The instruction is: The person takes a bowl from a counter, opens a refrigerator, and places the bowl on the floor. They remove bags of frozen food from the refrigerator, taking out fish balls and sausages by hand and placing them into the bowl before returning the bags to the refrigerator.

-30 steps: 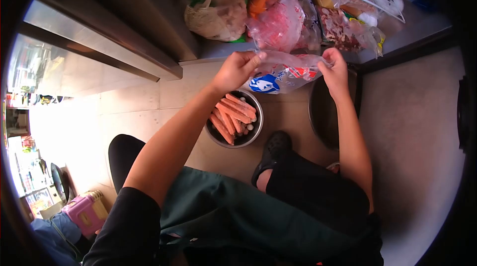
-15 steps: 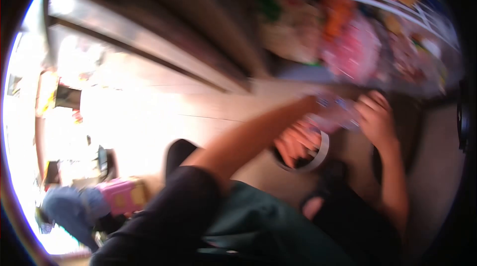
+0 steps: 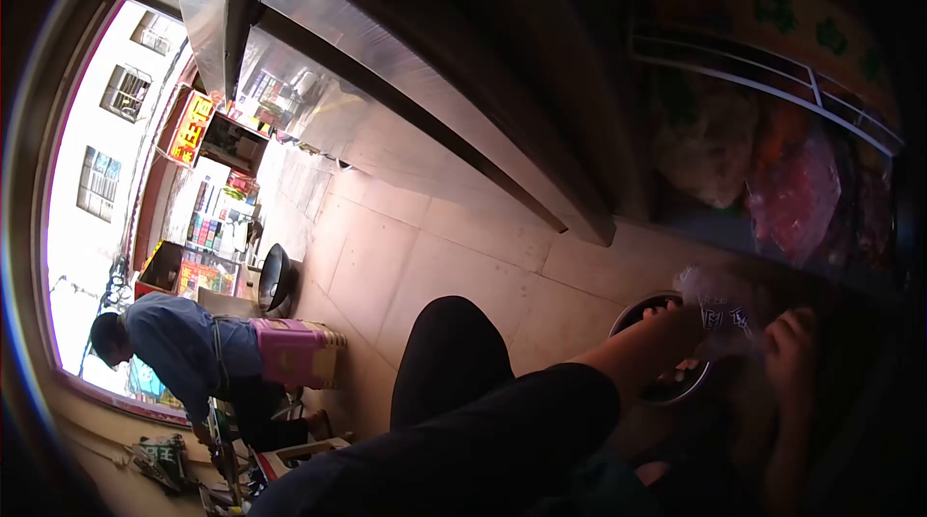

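A thin clear plastic bag (image 3: 729,309) with blue printed characters hangs between my two hands. My left forearm crosses over a round metal bowl (image 3: 697,384), and my left hand (image 3: 697,326) is at or inside the bag's near side, its fingers not clearly shown. My right hand (image 3: 792,335) has its fingers curled at the bag's other side and seems to grip its edge. Under my forearm, reddish-brown pieces (image 3: 662,309) show in the bowl; their kind is too dim to tell.
Plastic-wrapped goods (image 3: 797,194) sit on a rack (image 3: 763,71) at upper right. Dark table legs (image 3: 415,116) slant over the tiled floor (image 3: 454,261). A person (image 3: 183,343) bends over at left beside a pink stool (image 3: 301,353); a black wok (image 3: 276,278) stands behind.
The whole view has swung, so my hands, the bag and the bowl appear further right and lower. The street and the person at left are sharper. Both hands remain at the bag.
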`<state>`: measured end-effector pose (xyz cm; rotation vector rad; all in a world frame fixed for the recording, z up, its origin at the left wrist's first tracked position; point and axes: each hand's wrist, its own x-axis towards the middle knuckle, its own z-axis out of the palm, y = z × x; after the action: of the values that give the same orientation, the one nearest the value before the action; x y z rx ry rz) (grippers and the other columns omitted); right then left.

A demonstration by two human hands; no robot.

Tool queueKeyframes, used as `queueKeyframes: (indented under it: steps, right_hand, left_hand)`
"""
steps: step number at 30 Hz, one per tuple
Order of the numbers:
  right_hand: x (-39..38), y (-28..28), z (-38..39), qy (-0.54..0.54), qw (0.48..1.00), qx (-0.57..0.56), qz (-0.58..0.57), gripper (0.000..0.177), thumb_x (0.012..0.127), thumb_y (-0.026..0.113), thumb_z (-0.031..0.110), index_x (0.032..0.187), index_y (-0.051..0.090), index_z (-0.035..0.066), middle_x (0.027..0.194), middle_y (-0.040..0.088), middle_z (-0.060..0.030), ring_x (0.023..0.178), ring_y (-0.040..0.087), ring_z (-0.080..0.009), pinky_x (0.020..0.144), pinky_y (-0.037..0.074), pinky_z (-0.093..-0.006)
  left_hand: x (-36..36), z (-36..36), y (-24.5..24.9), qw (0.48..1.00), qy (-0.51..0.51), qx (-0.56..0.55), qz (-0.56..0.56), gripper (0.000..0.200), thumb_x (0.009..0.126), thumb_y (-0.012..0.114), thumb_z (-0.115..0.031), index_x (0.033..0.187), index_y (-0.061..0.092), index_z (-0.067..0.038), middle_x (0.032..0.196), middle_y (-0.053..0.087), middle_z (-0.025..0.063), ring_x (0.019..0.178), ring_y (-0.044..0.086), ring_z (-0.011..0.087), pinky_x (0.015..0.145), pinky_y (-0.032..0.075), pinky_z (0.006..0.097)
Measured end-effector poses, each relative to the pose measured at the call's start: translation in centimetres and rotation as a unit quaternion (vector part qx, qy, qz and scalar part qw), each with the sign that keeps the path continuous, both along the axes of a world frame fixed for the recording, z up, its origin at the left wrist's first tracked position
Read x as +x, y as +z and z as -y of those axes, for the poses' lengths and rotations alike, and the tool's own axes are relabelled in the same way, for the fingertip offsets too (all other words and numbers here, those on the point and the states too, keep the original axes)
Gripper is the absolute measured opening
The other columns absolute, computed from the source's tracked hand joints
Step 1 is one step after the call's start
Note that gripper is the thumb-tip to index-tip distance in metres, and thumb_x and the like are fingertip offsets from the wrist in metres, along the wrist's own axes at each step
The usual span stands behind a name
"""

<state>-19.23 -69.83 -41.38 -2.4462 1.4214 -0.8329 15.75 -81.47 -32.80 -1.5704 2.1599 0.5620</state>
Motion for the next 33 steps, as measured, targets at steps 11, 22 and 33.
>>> queueKeyframes:
  steps: [11, 22, 33]
  right_hand:
    - [-0.4, 0.4, -0.4, -0.053, 0.998, 0.037, 0.013, 0.011, 0.071, 0.057, -0.006, 0.073, 0.047, 0.000, 0.079, 0.048, -0.0159, 0.084, 0.050, -0.0357, 0.071, 0.041, -0.0428]
    - [-1.0, 2.1, 0.5, -0.109, 0.989, 0.099, 0.032, 0.006, 0.079, 0.058, -0.001, 0.082, 0.053, 0.000, 0.085, 0.054, -0.0161, 0.081, 0.056, -0.0372, 0.068, 0.044, -0.0412]
    - [-3.7, -0.6, 2.2, -0.093, 0.991, 0.051, 0.083, 0.006, 0.080, 0.059, -0.002, 0.082, 0.053, -0.001, 0.077, 0.050, -0.0152, 0.069, 0.054, -0.0348, 0.061, 0.043, -0.0377]
  left_hand:
    - [-3.8, -0.2, -3.6, 0.983, -0.044, 0.054, -0.170, 0.037, 0.092, 0.051, -0.033, 0.120, 0.058, -0.010, 0.107, 0.065, 0.0159, 0.094, 0.063, 0.0268, 0.084, 0.049, 0.0368]
    - [-12.4, -2.6, -8.1, 0.902, -0.107, 0.146, -0.392, 0.038, 0.091, 0.050, -0.035, 0.119, 0.059, -0.011, 0.108, 0.064, 0.0150, 0.097, 0.063, 0.0260, 0.085, 0.049, 0.0361]
    - [-7.5, -10.6, -6.4, 0.889, 0.033, -0.043, -0.455, 0.029, 0.077, 0.068, -0.004, 0.106, 0.067, -0.006, 0.096, 0.067, 0.0148, 0.080, 0.067, 0.0265, 0.072, 0.054, 0.0354]
